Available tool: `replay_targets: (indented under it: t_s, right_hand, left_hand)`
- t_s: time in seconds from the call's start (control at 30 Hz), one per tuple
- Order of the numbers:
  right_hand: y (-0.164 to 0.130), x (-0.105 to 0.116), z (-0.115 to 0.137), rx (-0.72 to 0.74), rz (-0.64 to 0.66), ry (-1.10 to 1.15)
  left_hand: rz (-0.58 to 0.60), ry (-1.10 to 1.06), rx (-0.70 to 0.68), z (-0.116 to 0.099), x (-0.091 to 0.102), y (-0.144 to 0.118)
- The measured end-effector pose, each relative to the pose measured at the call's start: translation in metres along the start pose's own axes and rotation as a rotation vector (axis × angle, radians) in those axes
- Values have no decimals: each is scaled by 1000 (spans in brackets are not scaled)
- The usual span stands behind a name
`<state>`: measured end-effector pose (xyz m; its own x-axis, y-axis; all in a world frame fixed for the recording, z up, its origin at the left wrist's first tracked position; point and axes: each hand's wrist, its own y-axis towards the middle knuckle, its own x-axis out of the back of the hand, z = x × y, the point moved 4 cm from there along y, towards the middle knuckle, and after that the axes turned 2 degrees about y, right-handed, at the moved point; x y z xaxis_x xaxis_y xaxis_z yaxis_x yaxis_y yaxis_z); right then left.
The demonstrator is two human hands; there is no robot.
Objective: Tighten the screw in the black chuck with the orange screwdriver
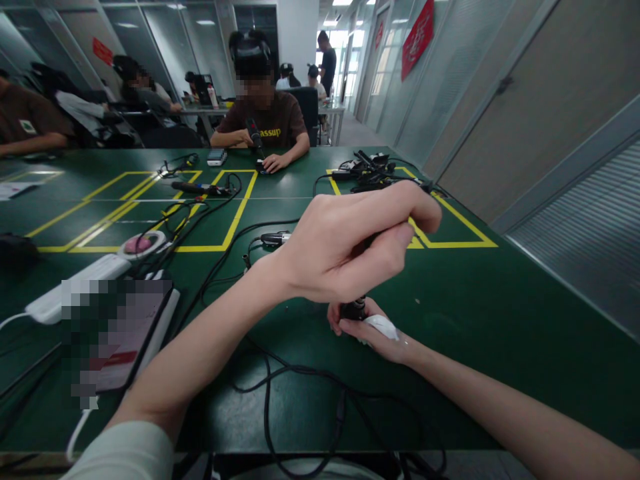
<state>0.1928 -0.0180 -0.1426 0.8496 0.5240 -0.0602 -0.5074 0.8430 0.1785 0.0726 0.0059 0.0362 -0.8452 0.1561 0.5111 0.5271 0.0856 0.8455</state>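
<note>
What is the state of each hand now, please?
Left hand: closed around a dark tool.
Right hand: holding a small white part at the tool's tip.

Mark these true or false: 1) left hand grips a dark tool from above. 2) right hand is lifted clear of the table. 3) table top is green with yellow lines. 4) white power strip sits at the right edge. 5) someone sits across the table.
1) True. The left hand is closed around a dark tool that points down.
2) False. The right hand rests low on the table, holding a small white part at the tool's tip.
3) True. Green top, yellow lines.
4) False. The white power strip lies on the left side.
5) True. A person in a brown shirt sits opposite.
</note>
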Motion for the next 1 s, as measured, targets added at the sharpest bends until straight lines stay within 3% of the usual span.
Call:
replay_targets:
  t_s: [0.33, 0.6, 0.83, 1.0]
  right_hand:
    - [-1, 1, -2, -4, -1, 8]
    - [0, 1, -6, 6, -22, 30]
    - [0, 1, -1, -9, 6, -29]
    - [0, 1, -2, 7, 0, -25]
  left_hand:
    - [-15, 124, 58, 0, -1, -2]
    - [-137, 186, 1, 4, -3, -2]
    - [-11, 168, -24, 2, -3, -3]
    - [-56, 237, -37, 3, -4, -3]
